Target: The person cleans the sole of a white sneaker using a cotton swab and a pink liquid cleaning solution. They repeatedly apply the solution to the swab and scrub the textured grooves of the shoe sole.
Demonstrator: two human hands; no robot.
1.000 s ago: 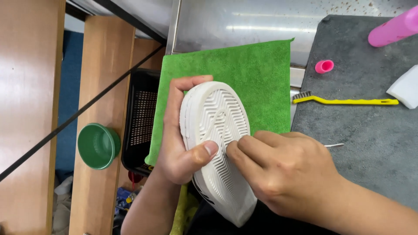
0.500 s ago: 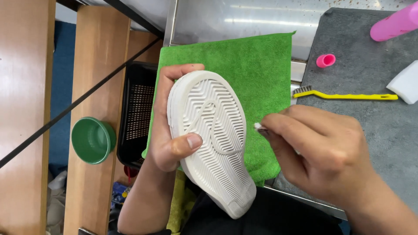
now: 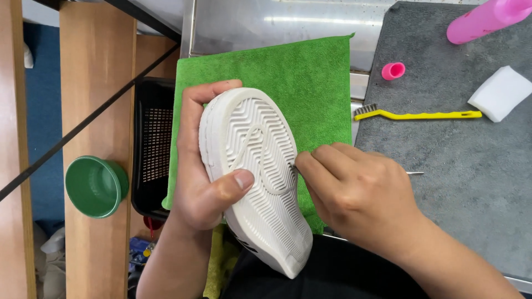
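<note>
My left hand [image 3: 202, 182] grips a white shoe [image 3: 260, 177] sole-up, thumb pressed on the grooved sole, over a green cloth [image 3: 288, 77]. My right hand [image 3: 354, 194] pinches a thin metal pick [image 3: 414, 173]; its tip touches the sole's right edge and its tail sticks out past my knuckles.
A grey mat [image 3: 460, 166] on the right carries a yellow wire brush [image 3: 415, 114], a white sponge block [image 3: 501, 92], a pink cap [image 3: 393, 70] and a pink bottle [image 3: 482, 19]. A black basket [image 3: 152, 149] and a green bowl [image 3: 95, 185] sit to the left, a steel surface [image 3: 277, 22] behind.
My right hand lifted off the sole, moved right, then came back to the sole's right edge with the pick. The shoe tilted slightly in my left hand.
</note>
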